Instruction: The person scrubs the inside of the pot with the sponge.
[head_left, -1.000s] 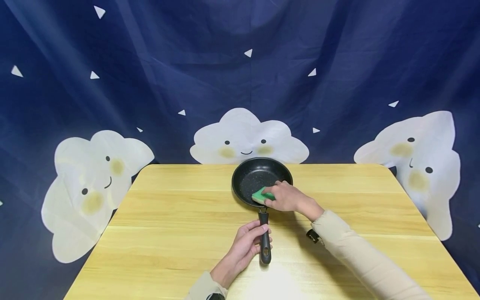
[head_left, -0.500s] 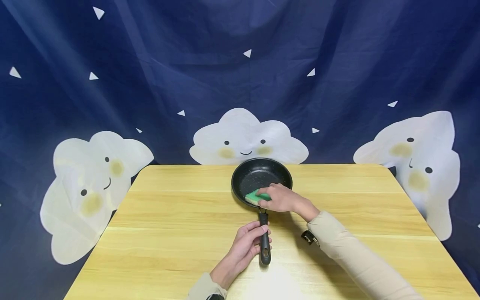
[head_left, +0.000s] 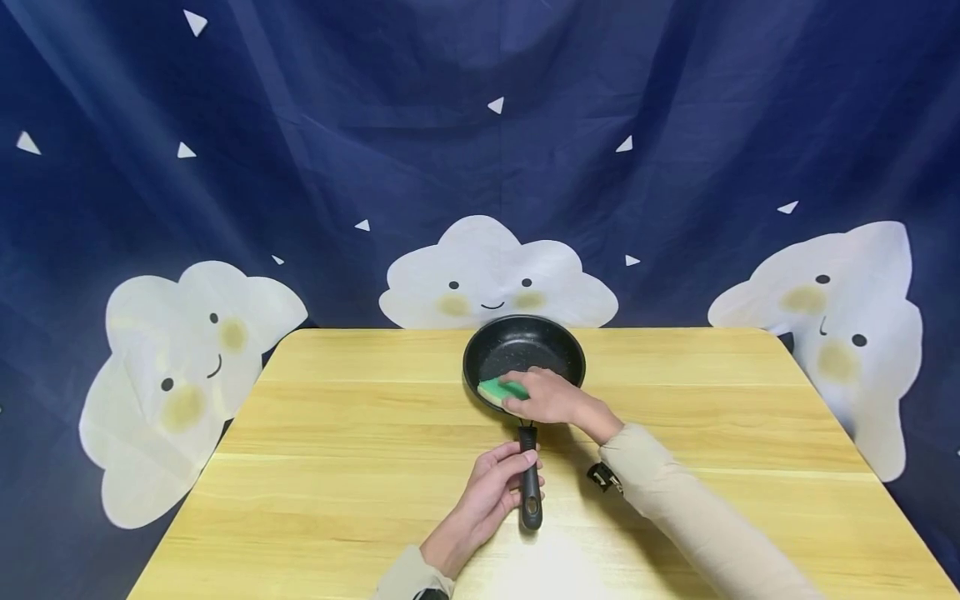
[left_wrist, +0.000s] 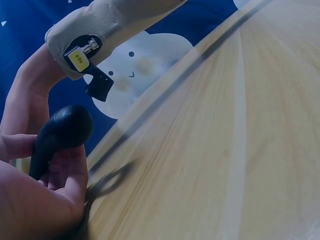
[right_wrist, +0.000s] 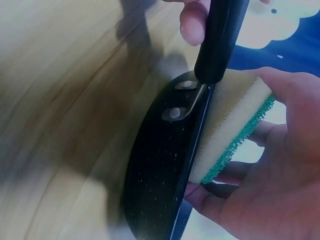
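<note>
- Since the earlier head frames, the right hand and the green-and-cream rectangular sponge have slid leftward across the near part of the round black frying pan; the pan and the left hand look practically unmoved.
- The step in hand seems to be wiping or scrubbing the pan's inside, now near its left, handle-side wall.
- The right hand is closed partway, pinching the sponge between thumb and fingers, green face up.
- The left hand is curled round the pan's black, tapering handle, thumb across the top, fingers beneath.
- The pan lies toward the far edge of the pale yellow wood-grain table, handle pointing at the person; whether its base sits fully flat cannot be told.
- Carrying the stroke on would call for steady pressure along the curved wall and a firm handle hold against twisting.
- The sponge pairs a thick cream foam block, likely soft, with a thin, bristly green scouring layer.
- The pan is dark with pale speckles; two metal rivets fix the handle bracket, and the smooth handle ends in a hanging hole.
</note>
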